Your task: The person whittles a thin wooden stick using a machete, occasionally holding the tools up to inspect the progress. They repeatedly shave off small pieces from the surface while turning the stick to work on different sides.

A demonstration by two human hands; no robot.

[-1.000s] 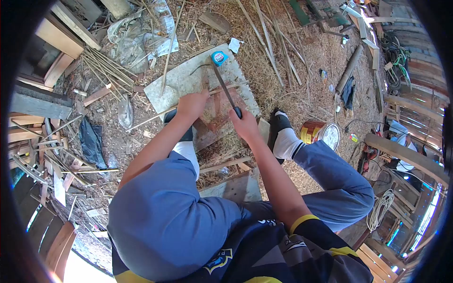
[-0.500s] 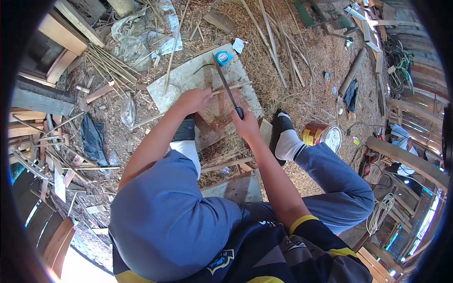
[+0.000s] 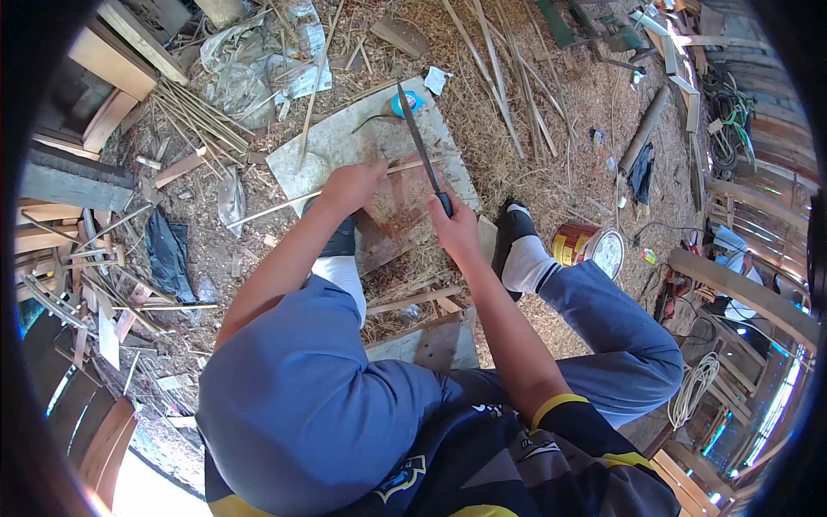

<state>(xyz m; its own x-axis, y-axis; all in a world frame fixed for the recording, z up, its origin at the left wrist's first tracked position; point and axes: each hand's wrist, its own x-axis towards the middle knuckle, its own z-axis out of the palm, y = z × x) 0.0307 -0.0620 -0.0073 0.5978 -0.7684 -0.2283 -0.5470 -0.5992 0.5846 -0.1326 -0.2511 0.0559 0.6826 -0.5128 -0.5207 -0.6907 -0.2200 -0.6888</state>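
Observation:
My left hand [image 3: 357,186] is closed around a thin wooden strip [image 3: 277,207] that runs out to both sides of it. In my right hand [image 3: 456,228] is the black handle of a long knife [image 3: 418,138], its dark narrow blade pointing away from me. The blade crosses over the strip's right end in this view. Beneath both lies a pale, worn board [image 3: 293,159] with a reddish-brown wooden piece [image 3: 396,207] on it. A blue tape measure [image 3: 414,102] sits at the board's far edge, partly covered by the blade.
My feet stand either side of the board. To the right is a lidded paint bucket [image 3: 579,246]. Long wooden strips [image 3: 508,86] lie beyond, a bundle of thin sticks [image 3: 198,116] is at the left, and a black plastic bag [image 3: 168,254] rests on the shavings.
The knife has shifted slightly right and its tip now overlaps the tape measure. The strip's left end lies at a different angle and reaches farther left of my left hand.

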